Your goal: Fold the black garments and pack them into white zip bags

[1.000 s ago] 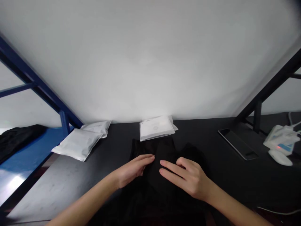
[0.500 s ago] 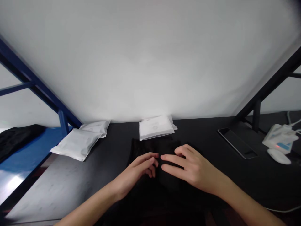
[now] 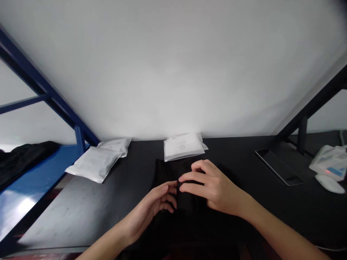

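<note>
A black cloth item [image 3: 162, 173] lies on the black table in front of me, hard to tell from the dark surface. Over its middle is my left hand [image 3: 154, 204], its fingers curved and apart, with no object visible in it. My right hand [image 3: 210, 184] is just right of it, palm down, fingers bent and spread above the cloth. The fingertips of both hands nearly meet. Whether any fingertip touches the cloth is not clear.
White plastic packets lie at the back centre [image 3: 184, 146] and at the left [image 3: 94, 162]. On the right are a phone [image 3: 278, 167], a white mouse [image 3: 330, 183] and a white device with cables [image 3: 329, 162]. Blue metal bars [image 3: 62, 103] slope at the left.
The view has shifted slightly, so the packets and phone appear further right. My right hand has moved left and a little up, closer over my left fingertips. My left fingers have spread more.
</note>
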A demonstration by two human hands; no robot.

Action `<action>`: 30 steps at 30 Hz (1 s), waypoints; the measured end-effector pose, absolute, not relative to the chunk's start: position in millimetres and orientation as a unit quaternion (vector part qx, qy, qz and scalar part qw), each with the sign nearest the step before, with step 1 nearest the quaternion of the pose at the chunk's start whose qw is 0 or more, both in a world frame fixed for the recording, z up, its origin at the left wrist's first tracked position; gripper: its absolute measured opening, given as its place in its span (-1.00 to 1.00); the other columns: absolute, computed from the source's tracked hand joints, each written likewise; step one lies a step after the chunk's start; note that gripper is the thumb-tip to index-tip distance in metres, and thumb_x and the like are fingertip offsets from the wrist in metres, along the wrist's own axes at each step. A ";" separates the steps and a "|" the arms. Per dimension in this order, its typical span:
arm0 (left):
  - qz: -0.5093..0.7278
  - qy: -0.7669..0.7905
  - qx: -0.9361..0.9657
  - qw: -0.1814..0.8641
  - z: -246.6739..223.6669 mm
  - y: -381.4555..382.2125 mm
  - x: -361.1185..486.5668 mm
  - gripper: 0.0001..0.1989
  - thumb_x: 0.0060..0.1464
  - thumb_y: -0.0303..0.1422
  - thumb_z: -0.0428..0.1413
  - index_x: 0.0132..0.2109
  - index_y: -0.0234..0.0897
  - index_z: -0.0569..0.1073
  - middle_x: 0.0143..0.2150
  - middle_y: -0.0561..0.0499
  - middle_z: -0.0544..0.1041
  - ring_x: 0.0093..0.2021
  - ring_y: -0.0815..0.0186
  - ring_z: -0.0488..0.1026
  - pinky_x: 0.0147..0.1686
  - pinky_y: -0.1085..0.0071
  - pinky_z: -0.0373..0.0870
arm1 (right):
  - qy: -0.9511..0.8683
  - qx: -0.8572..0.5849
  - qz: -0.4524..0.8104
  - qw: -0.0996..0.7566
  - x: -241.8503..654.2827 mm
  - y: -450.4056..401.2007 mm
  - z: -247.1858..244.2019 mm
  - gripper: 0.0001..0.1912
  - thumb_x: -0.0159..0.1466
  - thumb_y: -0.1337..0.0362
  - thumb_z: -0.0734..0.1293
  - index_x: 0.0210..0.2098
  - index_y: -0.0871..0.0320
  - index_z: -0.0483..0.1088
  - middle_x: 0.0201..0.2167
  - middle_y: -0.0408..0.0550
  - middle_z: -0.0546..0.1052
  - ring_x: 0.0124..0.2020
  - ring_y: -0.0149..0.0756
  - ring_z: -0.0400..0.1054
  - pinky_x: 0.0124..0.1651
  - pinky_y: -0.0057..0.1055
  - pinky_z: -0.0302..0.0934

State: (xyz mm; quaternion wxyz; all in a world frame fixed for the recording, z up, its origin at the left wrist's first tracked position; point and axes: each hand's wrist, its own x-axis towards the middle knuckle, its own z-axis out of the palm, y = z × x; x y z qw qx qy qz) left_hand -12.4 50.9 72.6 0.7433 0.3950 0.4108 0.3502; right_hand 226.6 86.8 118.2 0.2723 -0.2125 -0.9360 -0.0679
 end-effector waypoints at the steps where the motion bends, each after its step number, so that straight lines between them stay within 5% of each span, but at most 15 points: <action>1: 0.355 0.419 0.408 0.729 71.5 48.5 -14.4 -0.41 0.12 0.07 0.25 0.15 -0.22 0.57 0.03 -0.15 0.58 -0.06 0.10 0.50 -0.03 0.21 0.45 | -0.932 -0.211 -0.072 0.286 226.8 86.2 118.0 -0.62 0.35 0.59 0.23 -0.09 0.07 0.56 -0.03 -0.15 0.65 -0.02 -0.26 0.30 -0.02 -0.30 0.23; 6: 0.330 0.456 0.544 0.623 67.2 39.2 -26.5 -0.33 0.16 0.05 0.23 0.34 -0.06 0.44 0.28 -0.09 0.50 0.17 -0.01 0.45 0.25 0.11 0.33 | -0.913 -0.179 -0.095 0.354 225.9 80.5 114.7 -0.71 0.46 0.50 0.20 -0.13 0.12 0.53 -0.10 -0.12 0.67 0.11 -0.20 0.40 0.12 -0.21 0.24; 10: 0.313 0.441 0.673 0.505 63.6 32.3 -30.4 -0.18 0.03 -0.12 0.37 0.42 0.01 0.34 0.44 -0.08 0.32 0.40 -0.16 0.24 0.39 0.02 0.17 | -0.883 -0.212 0.000 0.418 227.7 75.3 110.7 -0.71 0.39 0.52 0.18 -0.07 0.15 0.48 -0.12 -0.01 0.64 0.07 -0.17 0.48 0.14 -0.16 0.33; 16: 0.367 0.573 0.503 0.533 59.8 16.6 -20.2 -0.29 -0.12 0.08 0.40 0.12 -0.17 0.54 0.15 -0.21 0.58 0.25 -0.25 0.42 0.25 -0.04 0.37 | -0.753 -0.358 0.303 0.461 218.8 65.2 98.0 -0.75 0.23 0.39 0.38 -0.10 0.10 0.44 -0.28 -0.12 0.63 -0.32 -0.30 0.56 -0.29 -0.45 0.44; 21: 0.325 0.591 0.299 0.675 64.7 20.1 -18.2 -0.16 -0.29 0.17 0.45 0.08 -0.20 0.50 -0.01 -0.15 0.67 0.03 -0.13 0.60 0.00 0.09 0.56 | -0.680 -0.435 0.455 0.377 211.2 55.3 72.7 -0.67 0.32 0.29 0.36 0.08 0.11 0.39 -0.09 -0.02 0.67 -0.07 -0.20 0.60 -0.07 -0.36 0.47; 25: 0.320 0.573 0.325 0.681 57.0 27.7 -23.4 -0.21 -0.26 0.03 0.48 0.11 -0.23 0.52 0.00 -0.12 0.68 0.01 -0.04 0.63 0.03 0.18 0.55 | -0.705 -0.533 0.431 0.179 213.9 50.6 69.2 -0.40 0.34 0.13 0.39 0.30 0.19 0.27 -0.23 0.01 0.65 -0.19 -0.11 0.59 -0.12 -0.26 0.43; 30: 0.323 0.565 0.371 0.663 52.5 27.1 -25.9 -0.26 -0.18 -0.04 0.45 0.15 -0.21 0.54 0.06 -0.12 0.67 0.05 -0.04 0.61 0.09 0.16 0.53 | -0.754 -0.585 0.262 0.141 210.0 51.4 80.3 -0.70 0.29 0.16 0.41 -0.01 0.10 0.42 -0.29 -0.08 0.57 -0.32 -0.17 0.50 -0.21 -0.28 0.28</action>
